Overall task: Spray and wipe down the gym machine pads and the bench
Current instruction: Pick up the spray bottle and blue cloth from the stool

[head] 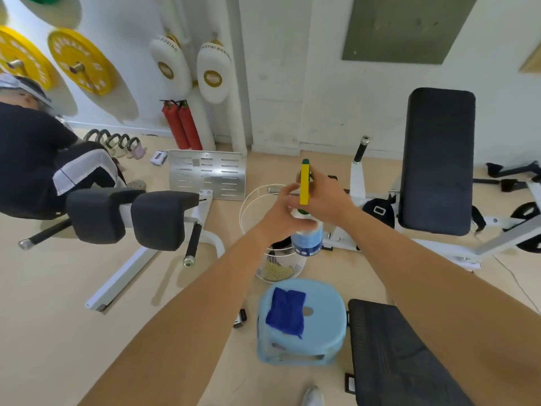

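I hold a spray bottle (308, 238) with a yellow trigger head up in front of me, over a white wire basket. My left hand (282, 213) grips the bottle's neck and shoulder. My right hand (325, 194) is curled round the yellow head. A blue cloth (287, 312) lies on a light blue stool (325, 317) below my arms. Two black machine pads (131, 215) stand at the left. A tall black back pad (437, 159) stands at the right, and a black bench pad (392, 356) lies at the lower right.
The white wire basket (251, 206) stands on the floor behind the stool. A person in dark clothes (35, 153) sits at the far left. A metal plate (207, 174) leans near the wall. White machine frames and handles cross the floor on both sides.
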A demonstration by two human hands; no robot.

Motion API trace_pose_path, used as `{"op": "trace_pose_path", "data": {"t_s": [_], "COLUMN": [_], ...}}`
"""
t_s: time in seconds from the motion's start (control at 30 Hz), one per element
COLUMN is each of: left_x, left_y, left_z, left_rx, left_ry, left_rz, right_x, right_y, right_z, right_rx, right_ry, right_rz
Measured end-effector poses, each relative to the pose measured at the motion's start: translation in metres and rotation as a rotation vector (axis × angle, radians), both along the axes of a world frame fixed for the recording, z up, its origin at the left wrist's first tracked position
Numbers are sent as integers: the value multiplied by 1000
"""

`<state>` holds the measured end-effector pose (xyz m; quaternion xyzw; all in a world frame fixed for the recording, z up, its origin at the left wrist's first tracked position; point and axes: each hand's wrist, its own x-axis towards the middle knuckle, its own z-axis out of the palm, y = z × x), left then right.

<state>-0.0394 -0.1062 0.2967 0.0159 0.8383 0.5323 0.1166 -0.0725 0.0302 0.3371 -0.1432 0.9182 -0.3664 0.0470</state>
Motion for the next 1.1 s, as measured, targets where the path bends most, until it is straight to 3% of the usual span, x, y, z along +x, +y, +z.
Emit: {"op": "trace_pose_path", "data": {"t_s": [0.27,0.33,0.5,0.6,0.8,0.97,1.1], "left_x": [33,46,74,85,101,100,100], "left_y": [-31,-42,-65,-80,-85,-79,-77], "left_z": [13,12,-4,-29,-111,-203,-268], "left_rx": [-188,-82,73,59,45,1,-2], "left_ry": [261,324,296,212,69,18,9], "left_rz": [-13,-1,-86,-115,-16,3,16], "right_x": [55,72,103,122,142,141,147], "right_y": [-52,-64,-79,-67,-13,24,29], "right_z": [13,13,-3,-24,-120,-242,-335], "right_rx": [-4,-16,-158,-116,-68,-62,22], "right_ry": [71,36,-103,-261,-373,-447,-445], "right_rz": [-128,-157,-169,-173,-372,-559,-544]}}
